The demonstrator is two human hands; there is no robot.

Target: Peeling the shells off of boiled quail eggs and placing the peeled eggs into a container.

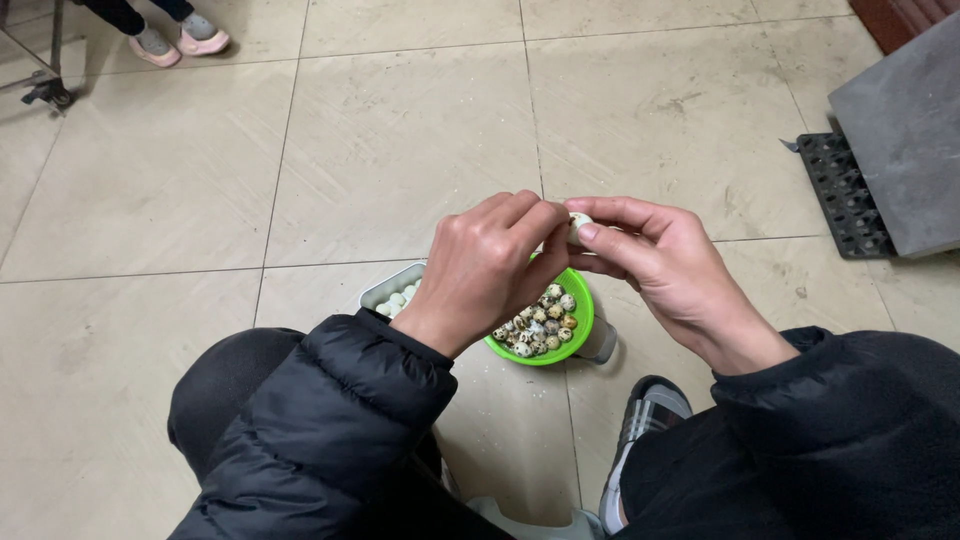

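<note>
Seated low over a tiled floor (400, 140), seen from above, knees and dark padded sleeves (340, 420) filling the bottom of the view. Left hand (490, 265) curled, knuckles up, thumb and fingertips pressed against a small pale egg (578, 225) held between both hands. Right hand (655, 265) pinching the same egg from the other side, thumb on top and forefinger under it, remaining fingers loosely folded beneath. Egg raised above the floor, directly over the far rim of a green bowl (578, 335), whitish with no clear speckling on the part that shows (most of it hidden by fingers). Bowl standing on the floor between the knees, filled with small speckled eggs (540, 322), partly covered by the left wrist. Just to the left of the bowl, touching or nearly touching it, a pale rectangular container (385, 292) with a few smooth white eggs (402, 298) inside, mostly hidden behind the left forearm. Under the bowl's right edge, a greyish object peeking out, too hidden to name. One grey and black striped shoe (645, 420) below the bowl. At the far right, a black perforated tray (845, 195) beside a grey slab (900, 130). At the top left, another person's feet in pink slippers (180, 42), well apart from the hands
</note>
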